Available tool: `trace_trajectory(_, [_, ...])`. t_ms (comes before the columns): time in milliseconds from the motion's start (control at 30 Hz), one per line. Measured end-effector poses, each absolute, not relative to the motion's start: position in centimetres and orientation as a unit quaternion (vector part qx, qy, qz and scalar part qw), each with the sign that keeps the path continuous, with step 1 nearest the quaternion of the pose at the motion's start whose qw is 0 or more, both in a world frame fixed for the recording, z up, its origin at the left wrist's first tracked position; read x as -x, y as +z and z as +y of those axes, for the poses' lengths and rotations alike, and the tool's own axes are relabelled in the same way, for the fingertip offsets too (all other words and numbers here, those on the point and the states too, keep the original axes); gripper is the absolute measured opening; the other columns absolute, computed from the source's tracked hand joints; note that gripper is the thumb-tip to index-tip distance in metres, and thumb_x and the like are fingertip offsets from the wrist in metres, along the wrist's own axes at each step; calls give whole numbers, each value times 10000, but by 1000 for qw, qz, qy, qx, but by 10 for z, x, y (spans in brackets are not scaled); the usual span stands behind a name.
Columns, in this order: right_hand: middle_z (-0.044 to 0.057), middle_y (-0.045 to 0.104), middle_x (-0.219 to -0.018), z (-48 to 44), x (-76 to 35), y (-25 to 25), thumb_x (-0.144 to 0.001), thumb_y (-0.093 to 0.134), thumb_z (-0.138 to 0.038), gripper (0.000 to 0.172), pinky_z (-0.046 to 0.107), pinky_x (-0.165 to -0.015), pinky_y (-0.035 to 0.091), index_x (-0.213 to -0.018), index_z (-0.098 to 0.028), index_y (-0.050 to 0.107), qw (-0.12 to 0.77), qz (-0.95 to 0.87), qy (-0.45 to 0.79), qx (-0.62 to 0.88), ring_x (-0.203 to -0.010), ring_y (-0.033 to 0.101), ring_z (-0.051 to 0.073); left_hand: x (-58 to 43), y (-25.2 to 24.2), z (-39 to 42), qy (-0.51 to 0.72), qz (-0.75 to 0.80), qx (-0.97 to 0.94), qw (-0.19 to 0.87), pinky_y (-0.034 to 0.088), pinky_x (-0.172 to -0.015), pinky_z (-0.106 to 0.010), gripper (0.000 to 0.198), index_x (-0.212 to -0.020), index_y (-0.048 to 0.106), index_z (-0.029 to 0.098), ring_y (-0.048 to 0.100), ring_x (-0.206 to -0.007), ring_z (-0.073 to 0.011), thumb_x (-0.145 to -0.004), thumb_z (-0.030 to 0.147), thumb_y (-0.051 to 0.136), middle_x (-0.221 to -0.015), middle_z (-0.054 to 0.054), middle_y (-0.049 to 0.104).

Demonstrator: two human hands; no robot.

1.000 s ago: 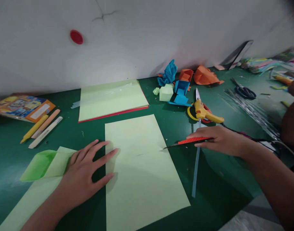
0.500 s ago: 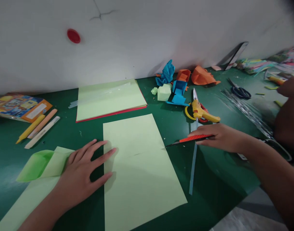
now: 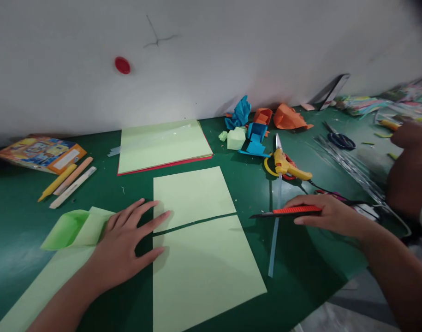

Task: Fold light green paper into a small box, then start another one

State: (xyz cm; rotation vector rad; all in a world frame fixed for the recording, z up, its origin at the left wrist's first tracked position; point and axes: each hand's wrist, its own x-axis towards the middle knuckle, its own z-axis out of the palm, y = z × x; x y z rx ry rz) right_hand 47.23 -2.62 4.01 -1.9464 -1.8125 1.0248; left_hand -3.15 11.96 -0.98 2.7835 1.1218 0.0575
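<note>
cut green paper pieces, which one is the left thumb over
The lower piece, nearer the person; the left hand has its index fingertip over the upper piece instead.

Wall (image 3: 75, 37), one, pale grey: is bearing one red disc (image 3: 122, 65) and a dark branching mark (image 3: 157, 42). Table (image 3: 250, 184), one, green, glossy: is running along the wall. Floor (image 3: 335, 319), grey: is showing at lower right. Light, dim: is glinting on the table's left side.

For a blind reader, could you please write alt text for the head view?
Two pieces of pale green paper, parted by a gap, lie on a green table. A person's left hand spreads its fingers over their left edges; the right hand holds a red cutter to their right.
</note>
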Motion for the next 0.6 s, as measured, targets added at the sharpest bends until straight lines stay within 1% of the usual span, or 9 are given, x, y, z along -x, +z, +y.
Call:
trace_trajectory(100, [81, 754, -1049, -39, -467, 39, -863, 721, -578, 387, 402, -870, 548, -1093, -271, 771, 194, -593, 348, 699, -943, 686, 306, 31, -7, 119, 20, 369, -926, 80, 325, -1155, -645, 709, -1569, 351, 519, 295, -1521, -432, -915, 638, 599, -1680, 17, 330])
trace_trajectory(167, [58, 726, -974, -46, -463, 36, -883, 701, -568, 357, 357, -715, 537, -1093, -284, 745, 228, -567, 374, 698, -817, 660, 260, 31, -6, 119, 17, 370, -925, 85, 309, -1162, -657, 723, -1571, 352, 511, 289, -1522, -441, -908, 649, 607, -1683, 8, 327])
trace_trajectory(233, [15, 660, -833, -52, -460, 32, -901, 670, -572, 359, 314, -525, 437, -1146, -311, 698, 261, -532, 422, 686, -616, 563, 198, 32, -5, 119, 13, 370, -925, 89, 300, -1166, -658, 723, -1572, 351, 507, 284, -1524, -443, -911, 658, 602, -1686, 2, 324])
trace_trajectory(267, [-12, 611, -757, -54, -458, 30, -907, 661, -569, 376, 298, -475, 376, -1198, -330, 660, 278, -510, 441, 684, -546, 498, 176, 32, -5, 119, 13, 370, -925, 90, 296, -1168, -653, 725, -1572, 352, 505, 283, -1525, -442, -910, 665, 600, -1686, 3, 323])
trace_trajectory(300, [-34, 565, -696, -55, -455, 29, -908, 659, -562, 400, 286, -452, 329, -1241, -343, 627, 293, -496, 448, 683, -505, 448, 163, 32, -5, 119, 15, 369, -925, 90, 294, -1171, -645, 725, -1570, 356, 506, 282, -1525, -439, -907, 671, 600, -1687, 6, 323])
trace_trajectory(333, [-41, 552, -679, -56, -453, 27, -902, 668, -548, 418, 282, -454, 315, -1261, -341, 612, 305, -494, 442, 684, -500, 434, 157, 32, -5, 118, 18, 370, -925, 89, 291, -1176, -634, 726, -1569, 358, 506, 280, -1527, -434, -906, 674, 601, -1687, 11, 323])
trace_trajectory(467, [17, 652, -796, -51, -440, 23, -821, 724, -470, 395, 293, -520, 390, -1147, -247, 700, 338, -534, 372, 680, -601, 540, 177, 32, -5, 118, 19, 370, -925, 82, 287, -1172, -621, 714, -1569, 344, 523, 267, -1538, -419, -915, 684, 581, -1685, 19, 328])
trace_trajectory(533, [-1, 615, -693, -46, -432, 20, -792, 711, -419, 400, 286, -490, 370, -1130, -206, 705, 372, -510, 381, 675, -537, 507, 164, 32, -5, 118, 18, 369, -926, 81, 285, -1168, -624, 707, -1569, 335, 531, 263, -1542, -412, -921, 696, 565, -1685, 17, 328])
trace_trajectory(600, [-48, 510, -557, -41, -425, 16, -780, 651, -383, 417, 277, -448, 325, -1144, -182, 678, 415, -474, 394, 669, -450, 422, 146, 32, -5, 118, 20, 368, -926, 82, 283, -1172, -614, 708, -1567, 345, 527, 269, -1539, -410, -917, 702, 566, -1683, 16, 333])
